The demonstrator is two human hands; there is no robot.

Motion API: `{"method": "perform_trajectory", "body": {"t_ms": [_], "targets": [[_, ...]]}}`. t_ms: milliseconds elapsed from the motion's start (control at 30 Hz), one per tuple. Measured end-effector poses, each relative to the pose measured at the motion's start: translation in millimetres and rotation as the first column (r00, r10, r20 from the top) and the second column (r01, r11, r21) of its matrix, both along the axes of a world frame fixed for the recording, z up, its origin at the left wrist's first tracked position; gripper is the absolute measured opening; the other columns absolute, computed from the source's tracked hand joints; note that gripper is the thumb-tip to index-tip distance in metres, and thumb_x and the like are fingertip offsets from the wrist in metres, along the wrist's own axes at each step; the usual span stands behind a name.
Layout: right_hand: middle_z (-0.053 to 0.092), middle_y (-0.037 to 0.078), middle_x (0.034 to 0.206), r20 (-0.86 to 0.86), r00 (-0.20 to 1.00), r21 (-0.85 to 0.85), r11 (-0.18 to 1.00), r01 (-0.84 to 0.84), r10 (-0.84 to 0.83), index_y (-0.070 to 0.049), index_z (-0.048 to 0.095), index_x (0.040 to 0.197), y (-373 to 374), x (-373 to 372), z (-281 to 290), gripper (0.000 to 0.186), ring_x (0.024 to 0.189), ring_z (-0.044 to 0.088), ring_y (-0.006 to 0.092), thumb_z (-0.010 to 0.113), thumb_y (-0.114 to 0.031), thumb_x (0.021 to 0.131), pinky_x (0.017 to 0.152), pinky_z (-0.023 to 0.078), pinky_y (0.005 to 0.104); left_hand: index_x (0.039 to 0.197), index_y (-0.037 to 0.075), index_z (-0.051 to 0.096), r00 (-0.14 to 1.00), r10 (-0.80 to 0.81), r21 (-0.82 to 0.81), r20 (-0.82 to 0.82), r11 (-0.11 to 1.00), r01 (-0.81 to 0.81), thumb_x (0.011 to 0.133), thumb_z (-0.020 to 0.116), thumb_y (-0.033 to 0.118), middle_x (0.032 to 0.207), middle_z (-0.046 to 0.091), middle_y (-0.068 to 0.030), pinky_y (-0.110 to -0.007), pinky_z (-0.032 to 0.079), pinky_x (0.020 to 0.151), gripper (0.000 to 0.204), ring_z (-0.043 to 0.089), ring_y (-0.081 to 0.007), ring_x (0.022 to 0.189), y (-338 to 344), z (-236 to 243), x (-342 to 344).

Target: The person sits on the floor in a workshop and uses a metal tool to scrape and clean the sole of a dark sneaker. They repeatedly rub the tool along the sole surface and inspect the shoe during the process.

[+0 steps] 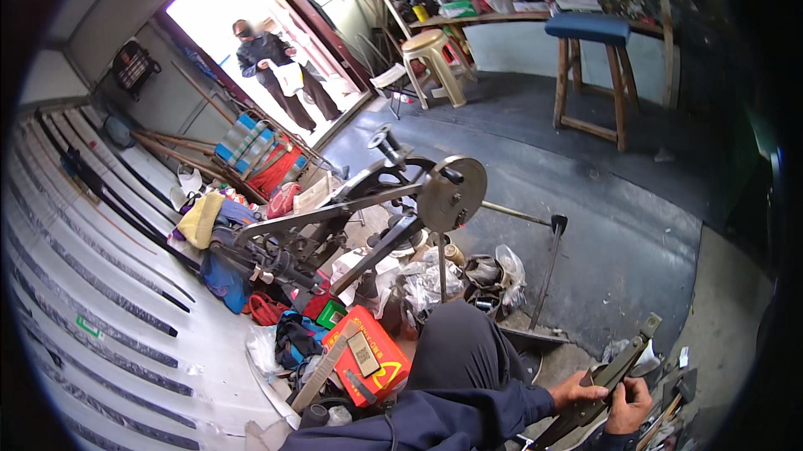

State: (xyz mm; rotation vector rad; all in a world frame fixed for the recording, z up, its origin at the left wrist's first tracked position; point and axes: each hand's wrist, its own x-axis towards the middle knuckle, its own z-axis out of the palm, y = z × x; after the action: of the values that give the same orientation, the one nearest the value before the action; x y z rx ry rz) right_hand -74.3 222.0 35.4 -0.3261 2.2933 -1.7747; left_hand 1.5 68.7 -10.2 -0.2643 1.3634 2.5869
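Note:
At the lower right, my left hand [577,391] is closed round a long, dark olive metal bar [629,356]. The bar slants up to the right and has a pale end with a hole. Close beside it, my right hand [629,407] has its fingers bent and pressed together against the bar's right side. A small white, pointed piece [645,361] shows just above those fingers. Whether they pinch it or something smaller cannot be seen. My left forearm, in a navy sleeve [468,414], crosses in front of my dark-trousered knee.
A hand-cranked machine [335,225] with a round wheel [452,193] stands ahead, bags and spools round its base. Left of my knee lies a red box [368,359]. Stools [589,29] and shelves stand behind. A person [272,66] holding something white is in the doorway.

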Motion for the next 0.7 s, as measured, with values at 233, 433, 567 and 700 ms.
{"method": "perform_trajectory", "body": {"t_ms": [233, 433, 567, 700], "targets": [[0.063, 0.013, 0.065, -0.150, 0.961, 0.150, 0.966, -0.212, 0.234, 0.006, 0.068, 0.077, 2, -6, 5, 0.009, 0.060, 0.063, 0.0210, 0.069, -0.001, 0.072, 0.057, 0.048, 0.0335, 0.127, 0.004, 0.058, 1.000, -0.006, -0.077, -0.015, 0.997, 0.005, 0.086, 0.075, 0.047, 0.104, 0.061, -0.0026, -0.029, 0.043, 0.080, 0.062, 0.054, -0.0122, 0.094, -10, -10, 8], [0.066, 0.008, 0.074, 0.138, 0.855, 0.167, 0.839, -0.518, 0.500, 0.000, 0.069, 0.088, 17, -18, 18, 0.019, 0.066, 0.059, 0.0176, 0.068, -0.019, 0.090, 0.063, 0.046, 0.0303, 0.127, 0.003, 0.059, 0.998, -0.056, -0.180, -0.030, 0.982, 0.050, 0.086, 0.075, 0.047, 0.112, 0.064, -0.0058, -0.033, 0.045, 0.093, 0.063, 0.056, -0.0151, 0.104, -5, -13, 5], [0.062, 0.003, 0.064, 0.132, 0.932, 0.095, 0.931, -0.351, 0.338, 0.003, 0.064, 0.074, 22, -23, 16, 0.013, 0.060, 0.057, 0.0099, 0.073, -0.005, 0.081, 0.055, 0.045, 0.0282, 0.127, 0.003, 0.059, 0.999, 0.033, -0.171, -0.006, 0.985, -0.033, 0.088, 0.077, 0.041, 0.108, 0.066, -0.0052, -0.032, 0.049, 0.087, 0.058, 0.060, -0.0144, 0.099, -2, -5, 0], [0.060, -0.002, 0.070, 0.191, 0.966, 0.004, 0.984, -0.179, 0.176, 0.002, 0.064, 0.084, 37, -31, 21, 0.017, 0.064, 0.053, 0.0075, 0.073, -0.012, 0.089, 0.058, 0.042, 0.0260, 0.125, 0.004, 0.063, 0.976, 0.173, -0.051, 0.131, 0.984, -0.168, 0.089, 0.080, 0.033, 0.101, 0.071, -0.0046, -0.032, 0.054, 0.079, 0.049, 0.066, -0.0138, 0.090, -6, 3, -2]]}}
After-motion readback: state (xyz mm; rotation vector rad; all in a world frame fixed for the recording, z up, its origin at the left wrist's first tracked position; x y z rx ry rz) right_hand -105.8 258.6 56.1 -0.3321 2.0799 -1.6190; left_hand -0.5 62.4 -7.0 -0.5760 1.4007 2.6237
